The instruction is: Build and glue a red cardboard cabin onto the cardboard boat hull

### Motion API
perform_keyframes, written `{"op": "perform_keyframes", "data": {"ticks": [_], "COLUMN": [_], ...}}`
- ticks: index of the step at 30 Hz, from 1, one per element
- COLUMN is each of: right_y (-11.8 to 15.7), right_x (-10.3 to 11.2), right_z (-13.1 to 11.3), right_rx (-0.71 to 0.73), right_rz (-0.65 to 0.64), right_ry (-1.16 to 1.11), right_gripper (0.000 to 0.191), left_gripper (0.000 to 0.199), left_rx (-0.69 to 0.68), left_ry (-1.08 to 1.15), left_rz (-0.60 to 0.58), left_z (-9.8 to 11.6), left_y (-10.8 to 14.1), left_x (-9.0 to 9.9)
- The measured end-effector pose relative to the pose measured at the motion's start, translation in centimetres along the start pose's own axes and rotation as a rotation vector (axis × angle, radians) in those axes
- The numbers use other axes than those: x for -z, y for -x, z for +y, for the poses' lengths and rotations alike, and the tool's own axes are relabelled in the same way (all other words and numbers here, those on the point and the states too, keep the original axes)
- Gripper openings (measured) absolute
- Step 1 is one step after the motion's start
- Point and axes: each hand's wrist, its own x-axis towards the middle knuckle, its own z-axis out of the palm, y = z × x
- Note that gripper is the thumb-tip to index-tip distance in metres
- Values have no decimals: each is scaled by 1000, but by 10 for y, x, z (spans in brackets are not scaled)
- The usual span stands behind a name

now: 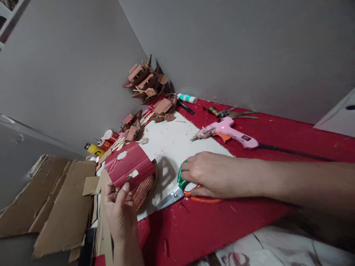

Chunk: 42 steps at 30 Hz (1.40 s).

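My left hand (120, 207) pinches the red sheet (119, 171) at its lower edge, raised beside the ribbed model (144, 192); a light grip away from the cut holes should spare it creases. Right of that, the scissors (173, 196) point left, my right hand (205, 173) curling its fingers over their handles. I'd angle the blades clear of my left wrist and avoid the glue gun (233, 135) beyond.

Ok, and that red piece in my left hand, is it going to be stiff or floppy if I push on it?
The red piece looks fairly stiff, since it spans out from the left hand without drooping. It may crease along its ridges, and could tear near the ragged holes.
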Motion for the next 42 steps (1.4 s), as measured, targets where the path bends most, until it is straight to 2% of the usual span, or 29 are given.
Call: {"op": "perform_keyframes", "data": {"ticks": [3,5,7,8,13,17,22,25,32,37,39,42], "right_y": [0,-1,-2,-3,-10,-13,-14,-14,-14,-14,-13,-12], "right_x": [6,8,6,4,-15,-21,-19,-20,-25,-30,-30,-25], "right_z": [-4,-9,-14,-17,-24,-25,-27,-26,-24,-28,-27,-18], "right_rx": [100,155,156,139,-55,-145,-202,-179,57,10,32,58], "right_rz": [316,527,648,669,606,571,523,524,660,710,691,653], "right_ry": [-219,-435,-586,-638,-778,-828,-916,-940,-693,-593,-461,-164], "right_gripper": [25,22,12,10,21,18,8,8,14,15,18,21], "left_gripper": [31,30,28,26,24,23,18,16,18,23,25,20], "left_rx": [6,9,8,1,-93,-173,-323,-408,-504,-612,-646,-552], "left_ry": [-19,-70,-142,-176,-351,-415,-469,-525,-602,-688,-722,-711], "left_rz": [13,5,-27,-52,-122,-131,-154,-175,-258,-318,-323,-262], "left_z": [-7,-12,-18,-21,-28,-31,-36,-37,-36,-41,-42,-36], "left_y": [2,5,11,15,34,44,51,52,53,55,56,57], "left_x": [-3,-4,-6,-7,-15,-24,-30,-30,-26,-18,-17,-20]}}
